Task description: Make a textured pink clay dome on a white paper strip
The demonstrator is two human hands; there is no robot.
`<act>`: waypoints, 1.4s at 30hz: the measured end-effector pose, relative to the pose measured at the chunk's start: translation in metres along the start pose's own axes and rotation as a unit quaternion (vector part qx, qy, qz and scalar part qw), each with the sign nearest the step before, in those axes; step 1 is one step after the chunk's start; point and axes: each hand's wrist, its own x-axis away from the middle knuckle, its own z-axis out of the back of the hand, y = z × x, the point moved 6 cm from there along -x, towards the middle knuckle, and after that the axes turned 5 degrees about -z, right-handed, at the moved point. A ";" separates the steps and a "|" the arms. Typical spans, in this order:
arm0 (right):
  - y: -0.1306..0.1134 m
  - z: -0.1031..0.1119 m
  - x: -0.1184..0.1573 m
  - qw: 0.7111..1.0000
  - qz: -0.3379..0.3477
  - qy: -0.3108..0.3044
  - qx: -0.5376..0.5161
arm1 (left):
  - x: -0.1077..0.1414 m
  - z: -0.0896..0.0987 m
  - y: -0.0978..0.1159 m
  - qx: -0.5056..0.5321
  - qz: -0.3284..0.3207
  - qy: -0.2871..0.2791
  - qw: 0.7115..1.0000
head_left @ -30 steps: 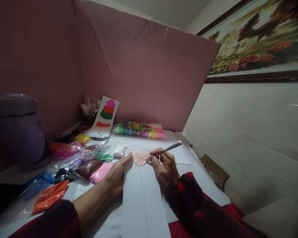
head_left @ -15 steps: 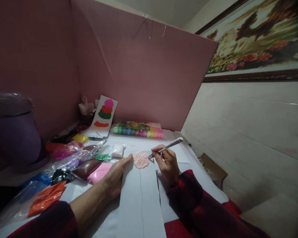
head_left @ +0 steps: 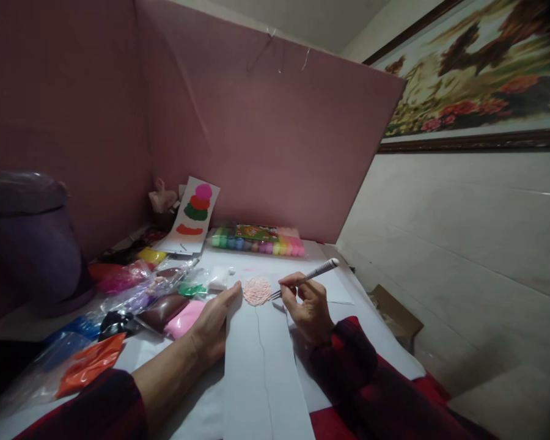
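Note:
My left hand point(head_left: 214, 321) grips the left edge of a long white card point(head_left: 245, 373), its thumb on top near the upper end. A round of pale pink clay point(head_left: 257, 291) with a rough, dimpled surface sits on the card, and a thin drawn line runs down from it. Between the thumb and fingers of my right hand point(head_left: 308, 305) is a fork point(head_left: 321, 269) with a striped handle. The fork's tines point left, at the right edge of the pink round; whether they touch it I cannot tell.
Bagged clay lies on the left, including pink point(head_left: 186, 319), brown point(head_left: 161, 311) and orange point(head_left: 90, 365) pieces. Behind are a pack of coloured clay point(head_left: 256, 241) and a card with coloured shapes point(head_left: 193, 214). A purple bin point(head_left: 32, 244) stands far left; a cardboard box point(head_left: 396, 311) is at right.
The upper end of the card with the pink round has shifted slightly left. The fork's tines have moved slightly left and down along the round's right edge. Both hands keep their hold.

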 end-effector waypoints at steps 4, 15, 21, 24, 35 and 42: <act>-0.002 -0.001 0.001 1.000 0.006 0.006 0.017 | -0.001 0.001 0.001 0.003 -0.002 0.001 1.000; -0.003 -0.006 0.002 1.000 -0.014 -0.003 0.014 | 0.000 -0.001 0.000 0.007 -0.002 -0.001 1.000; -0.008 -0.004 0.002 1.000 0.016 0.000 0.007 | -0.001 0.000 -0.001 0.000 -0.004 -0.009 1.000; -0.005 -0.001 0.001 1.000 0.006 0.020 0.019 | -0.002 0.002 -0.001 -0.004 -0.005 0.000 1.000; 0.000 0.000 0.001 0.999 -0.009 0.032 0.033 | -0.001 0.001 0.000 -0.002 -0.008 0.003 1.000; 0.000 -0.005 0.004 0.999 -0.012 0.016 0.034 | 0.000 -0.001 0.001 -0.003 -0.004 0.006 1.000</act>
